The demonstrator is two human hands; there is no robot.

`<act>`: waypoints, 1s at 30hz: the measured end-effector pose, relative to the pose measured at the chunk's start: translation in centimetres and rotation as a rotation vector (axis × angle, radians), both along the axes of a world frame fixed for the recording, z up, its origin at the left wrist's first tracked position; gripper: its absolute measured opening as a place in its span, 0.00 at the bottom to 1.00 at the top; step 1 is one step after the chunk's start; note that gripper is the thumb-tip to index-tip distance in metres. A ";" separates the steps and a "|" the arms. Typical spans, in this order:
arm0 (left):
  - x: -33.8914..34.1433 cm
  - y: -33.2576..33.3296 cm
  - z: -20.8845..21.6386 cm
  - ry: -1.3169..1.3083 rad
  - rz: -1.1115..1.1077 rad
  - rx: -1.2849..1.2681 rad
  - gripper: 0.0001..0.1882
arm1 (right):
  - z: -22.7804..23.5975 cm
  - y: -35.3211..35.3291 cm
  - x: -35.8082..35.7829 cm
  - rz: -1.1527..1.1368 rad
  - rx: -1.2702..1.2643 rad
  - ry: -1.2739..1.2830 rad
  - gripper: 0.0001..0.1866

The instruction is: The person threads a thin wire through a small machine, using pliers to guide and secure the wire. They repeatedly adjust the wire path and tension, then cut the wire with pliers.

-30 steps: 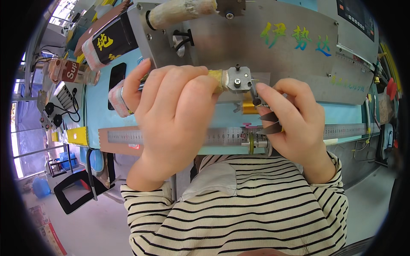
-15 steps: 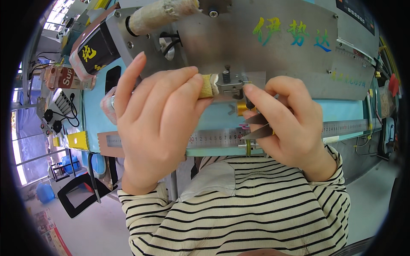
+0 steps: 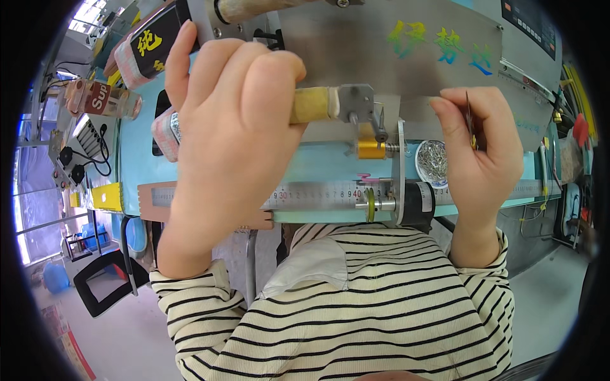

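Observation:
My left hand (image 3: 238, 101) is closed round a yellow-wrapped handle (image 3: 312, 105), its little finger raised. At the handle's right end sits a small metal block (image 3: 357, 101) with a thin pin and a dark rod pointing down. To the right, my right hand (image 3: 486, 146) has thumb and index finger close together. Scissors (image 3: 471, 120) are tucked in its curled fingers, the blades seen nearly edge-on and pointing up. Whether anything fine is pinched at the fingertips I cannot make out. Just left of this hand stands a white dish (image 3: 422, 173) of small silvery metal pieces.
Below the block are a gold cylinder (image 3: 372, 149), an upright metal plate (image 3: 400, 174), a green-rimmed wheel (image 3: 370, 204) and a black motor housing (image 3: 420, 198). A long steel ruler (image 3: 311, 196) runs along the bench's near edge. A large metal machine panel (image 3: 356, 47) rises behind.
My right hand has moved away from the block to the right, still with the scissors, uncovering the dish and plate. My left hand has risen and tilted the handle, turning the block.

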State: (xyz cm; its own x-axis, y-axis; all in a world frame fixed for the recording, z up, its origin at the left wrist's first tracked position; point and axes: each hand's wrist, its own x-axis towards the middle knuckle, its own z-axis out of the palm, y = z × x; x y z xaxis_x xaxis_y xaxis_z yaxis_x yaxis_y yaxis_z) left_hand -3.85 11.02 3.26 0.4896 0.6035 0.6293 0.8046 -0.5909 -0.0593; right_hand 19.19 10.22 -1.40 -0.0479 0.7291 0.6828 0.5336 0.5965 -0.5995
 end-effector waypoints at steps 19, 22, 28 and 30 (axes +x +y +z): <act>-1.2 0.0 -0.4 -0.040 -0.145 0.067 0.10 | -0.8 -3.0 4.0 -0.200 0.079 0.116 0.15; -1.5 0.0 -0.7 -0.071 -0.151 0.089 0.11 | -2.1 -3.7 5.7 -0.283 0.052 0.242 0.12; -1.6 0.1 -0.9 -0.128 -0.165 0.134 0.10 | -4.7 -4.1 10.6 -0.456 0.002 0.279 0.10; -1.7 0.3 -0.9 -0.155 -0.182 0.164 0.10 | -5.8 -3.7 12.4 -0.396 -0.001 0.424 0.09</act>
State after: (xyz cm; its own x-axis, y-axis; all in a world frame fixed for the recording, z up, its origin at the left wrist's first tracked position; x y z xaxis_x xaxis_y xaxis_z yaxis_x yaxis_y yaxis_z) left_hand -5.51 11.28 2.33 0.4709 0.3982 0.7872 0.6932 -0.7190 -0.0509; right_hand 31.60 6.52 -7.24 0.5064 0.6365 0.5818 0.4289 0.3994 -0.8103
